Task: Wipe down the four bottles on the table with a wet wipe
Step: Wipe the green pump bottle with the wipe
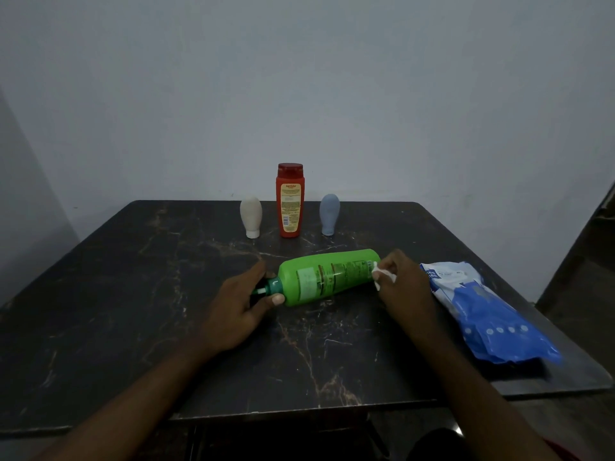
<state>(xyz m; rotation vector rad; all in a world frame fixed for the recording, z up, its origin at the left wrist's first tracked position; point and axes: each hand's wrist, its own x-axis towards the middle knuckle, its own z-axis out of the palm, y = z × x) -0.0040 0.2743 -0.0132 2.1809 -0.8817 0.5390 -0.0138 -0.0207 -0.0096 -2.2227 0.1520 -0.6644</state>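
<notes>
The green bottle (327, 277) lies on its side on the counter (133, 294), its pump neck gripped by the left hand (238, 307) fingers. The right hand (399, 284) fingers pinch a white wet wipe (382, 276) against the bottle's base end.

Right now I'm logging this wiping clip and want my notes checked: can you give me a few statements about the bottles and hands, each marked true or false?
1. The right hand holds a white wet wipe against the base end of the green plastic bottle. True.
2. The green plastic bottle stands upright. False: it lies on its side on the dark marbled table.
3. The left hand lies flat on the table. False: its fingers grip the bottle's pump end.
4. The red flip-cap bottle stands between a beige squeeze bottle and a grey-blue squeeze bottle. True.
5. The blue and white wipes pack lies beside the left hand. False: it lies beside the right hand.
</notes>
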